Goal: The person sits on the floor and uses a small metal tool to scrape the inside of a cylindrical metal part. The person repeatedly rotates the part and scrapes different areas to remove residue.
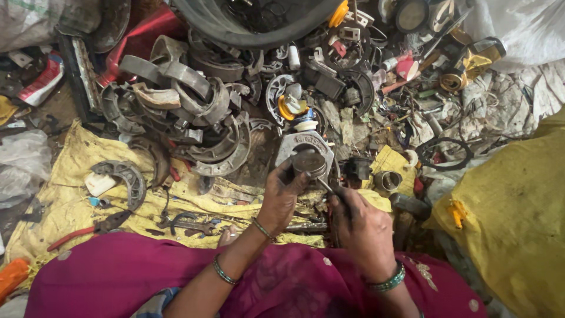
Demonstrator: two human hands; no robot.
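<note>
My left hand (pixel 281 197) grips a small round metal part (pixel 308 162) and holds it over a grey triangular metal bracket (pixel 303 144) on the ground. My right hand (pixel 362 227) is closed around a thin metal tool (pixel 325 186) whose tip touches the lower right edge of the round part. Both hands are dark with grease, and bangles sit on both wrists. A magenta garment (pixel 118 274) covers my lap below.
A heap of curved grey brake shoes (pixel 194 100) lies at the upper left. Red-handled pliers (pixel 88 229) and a spanner (pixel 188 224) rest on yellow cloth (pixel 70 200). A yellow sack (pixel 512 224) stands at right and a black tub (pixel 253 23) at top.
</note>
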